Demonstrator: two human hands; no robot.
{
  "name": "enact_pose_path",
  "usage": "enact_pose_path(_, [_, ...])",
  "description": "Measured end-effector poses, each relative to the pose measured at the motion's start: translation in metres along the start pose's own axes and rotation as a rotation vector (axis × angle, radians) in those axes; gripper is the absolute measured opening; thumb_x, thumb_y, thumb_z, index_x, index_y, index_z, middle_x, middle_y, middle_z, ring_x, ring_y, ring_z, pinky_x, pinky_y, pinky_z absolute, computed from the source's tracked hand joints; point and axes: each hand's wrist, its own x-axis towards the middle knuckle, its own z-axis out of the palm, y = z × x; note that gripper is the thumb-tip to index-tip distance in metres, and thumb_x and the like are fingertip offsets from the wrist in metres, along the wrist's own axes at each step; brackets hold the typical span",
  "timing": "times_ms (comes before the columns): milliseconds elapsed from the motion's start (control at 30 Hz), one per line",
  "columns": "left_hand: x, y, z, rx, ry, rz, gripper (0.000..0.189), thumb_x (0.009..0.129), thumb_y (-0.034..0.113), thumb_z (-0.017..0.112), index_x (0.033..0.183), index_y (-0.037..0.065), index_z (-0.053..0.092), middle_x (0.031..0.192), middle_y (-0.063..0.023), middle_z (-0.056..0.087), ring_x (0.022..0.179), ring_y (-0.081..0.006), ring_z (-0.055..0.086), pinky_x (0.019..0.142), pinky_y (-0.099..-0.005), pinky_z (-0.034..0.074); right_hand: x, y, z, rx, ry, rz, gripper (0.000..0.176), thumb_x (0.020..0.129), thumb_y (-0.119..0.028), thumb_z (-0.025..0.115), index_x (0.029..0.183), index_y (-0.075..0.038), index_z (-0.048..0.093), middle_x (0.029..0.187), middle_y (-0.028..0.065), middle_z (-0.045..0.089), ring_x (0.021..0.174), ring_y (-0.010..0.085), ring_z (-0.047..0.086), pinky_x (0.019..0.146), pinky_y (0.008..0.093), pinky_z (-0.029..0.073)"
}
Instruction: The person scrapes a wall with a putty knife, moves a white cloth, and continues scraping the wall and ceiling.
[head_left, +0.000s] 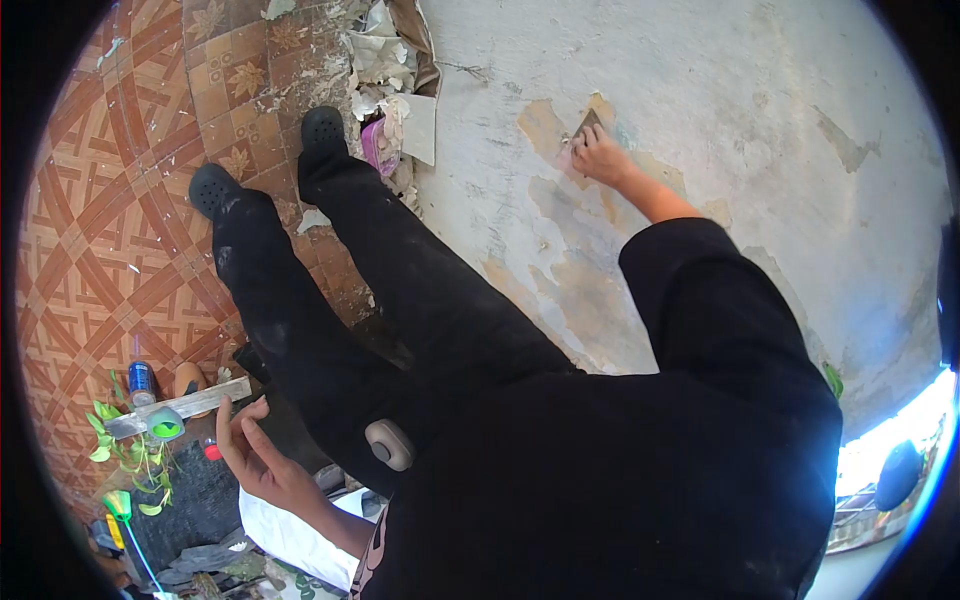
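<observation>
My right hand (598, 157) is closed on a small dark flat scraper (588, 124), pressed against the pale wall (720, 100). Around it the paint has come off in tan and grey patches (590, 290). My left hand (272, 468) hangs open at the lower left, fingers apart and holding nothing. Just beyond its fingertips lies a long flat grey strip (195, 402), with a round green and grey object (165, 423) at it.
Peeled paint flakes and scraps (385, 60) lie along the wall's foot, near a purple item (380, 145). A blue can (142, 382), a leafy plant (150, 470) and a green funnel-shaped thing (118, 503) stand on the left. Patterned tiles (110, 230) cover the floor.
</observation>
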Motion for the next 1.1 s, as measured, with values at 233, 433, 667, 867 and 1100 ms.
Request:
enact_pose_path(233, [0.001,0.003,-0.006,0.017,-0.004,0.003,0.027,0.090,0.004,0.040,0.115,-0.001,0.050,0.083,-0.0089,0.058,0.081,-0.0151,0.054,0.083,-0.0295,0.040,0.012,0.002,-0.008,0.118,-0.078,0.003,0.024,0.070,-0.017,0.052,0.079,0.003,0.061,0.080,0.0123,0.059,0.084,0.0291,0.058,0.076,0.0377,0.044])
enact_pose_path(433, [0.005,0.004,-0.011,0.016,-0.002,-0.003,0.027,0.091,0.005,0.041,0.115,0.000,0.050,0.082,-0.0084,0.058,0.081,-0.0148,0.054,0.082,-0.0293,0.039,-0.011,0.013,-0.009,-0.039,0.016,-0.092,0.024,0.070,-0.017,0.051,0.080,0.004,0.061,0.081,0.0124,0.059,0.086,0.0298,0.058,0.077,0.0378,0.044])
enact_pose_path(667, [0.012,0.007,-0.004,-0.017,-0.038,-0.009,0.026,0.091,0.007,0.042,0.114,0.000,0.051,0.083,-0.0090,0.060,0.081,-0.0146,0.054,0.081,-0.0289,0.040,-0.005,0.005,0.002,-0.032,0.160,0.047,0.023,0.070,-0.016,0.051,0.080,0.003,0.060,0.076,0.0113,0.059,0.084,0.0286,0.058,0.078,0.0377,0.045])
enact_pose_path(867, [0.013,0.002,-0.020,-0.047,-0.037,0.029,0.027,0.091,0.006,0.041,0.115,0.000,0.051,0.083,-0.0092,0.059,0.081,-0.0153,0.054,0.081,-0.0292,0.040,0.002,0.004,-0.019,0.028,0.037,0.078,0.018,0.070,-0.016,0.052,0.078,-0.002,0.061,0.073,0.0070,0.059,0.077,0.0223,0.058,0.074,0.0325,0.044])
enact_pose_path(1100, [0.012,0.004,-0.038,-0.057,-0.050,0.075,0.027,0.091,0.004,0.039,0.115,-0.003,0.049,0.086,-0.0105,0.058,0.082,-0.0157,0.054,0.082,-0.0287,0.040,-0.038,-0.035,-0.064,0.517,-0.135,0.358,0.016,0.073,-0.014,0.052,0.081,-0.019,0.066,0.074,0.0045,0.062,0.071,0.0210,0.061,0.060,0.0325,0.046])
